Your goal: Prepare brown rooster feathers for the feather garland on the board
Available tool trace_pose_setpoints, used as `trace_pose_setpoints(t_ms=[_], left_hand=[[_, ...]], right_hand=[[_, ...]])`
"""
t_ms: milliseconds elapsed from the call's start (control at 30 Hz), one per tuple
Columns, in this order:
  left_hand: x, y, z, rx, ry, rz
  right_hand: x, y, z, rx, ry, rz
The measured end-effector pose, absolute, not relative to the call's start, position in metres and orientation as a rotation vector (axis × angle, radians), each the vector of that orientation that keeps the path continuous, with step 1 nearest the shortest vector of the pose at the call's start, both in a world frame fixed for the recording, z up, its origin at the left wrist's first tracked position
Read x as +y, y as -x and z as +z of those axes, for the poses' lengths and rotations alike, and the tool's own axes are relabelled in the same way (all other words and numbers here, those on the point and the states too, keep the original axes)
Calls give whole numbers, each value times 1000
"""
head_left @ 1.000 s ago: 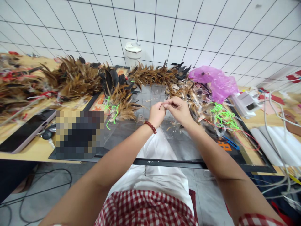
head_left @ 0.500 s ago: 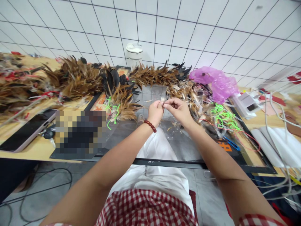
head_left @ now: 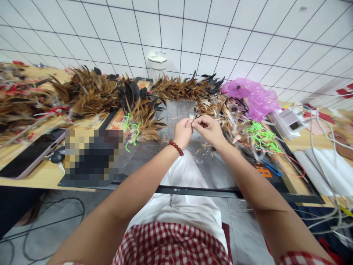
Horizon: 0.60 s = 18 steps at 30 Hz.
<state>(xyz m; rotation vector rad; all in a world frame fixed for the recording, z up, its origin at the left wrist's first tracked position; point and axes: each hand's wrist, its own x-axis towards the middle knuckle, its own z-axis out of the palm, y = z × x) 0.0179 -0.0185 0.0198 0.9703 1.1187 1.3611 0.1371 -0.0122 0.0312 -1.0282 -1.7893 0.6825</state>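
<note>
Stretching across the left of my wooden table (head_left: 41, 180), brown feather bunches (head_left: 91, 90) lie heaped behind a smartphone (head_left: 30, 154) and a set of keys (head_left: 57, 157). Next comes a smaller black-and-brown feather cluster (head_left: 146, 119) with bright green ties (head_left: 135, 134) at its base, then a white lidded tumbler (head_left: 157, 65) against the tiled wall. At center, above a black-framed glass panel (head_left: 217, 165), my left hand (head_left: 183, 132), red beads (head_left: 175, 148) at its wrist, is curled closed around what appears to be a pale tuft (head_left: 191, 116), its end just above my fingertips. Touching it, my right hand (head_left: 208, 129) presses thumb and forefinger together; I cannot tell what lies between them. A dense feather strip (head_left: 183, 88) runs behind both hands. Beside the right one sits a loose feather pile (head_left: 211, 108), followed by a purple plastic bag (head_left: 252, 96), tangled green cords (head_left: 260, 134), a blue-handled tool (head_left: 271, 168) and, at far right, white rolls (head_left: 313, 169).
</note>
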Motion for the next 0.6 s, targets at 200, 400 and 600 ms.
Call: trace_pose_setpoints(t_ms=[200,400,600], left_hand=[[-23,-17,26,1068,-942,1293],[-29,-18,33,992,-932,1240],[-30,-17,39,950,-876,1235]], right_hand=[[-7,-145,31,-1673,1067,636],[-8,-145,32,-1673,1040,656],[-4,-144,33,-1442,1001,909]])
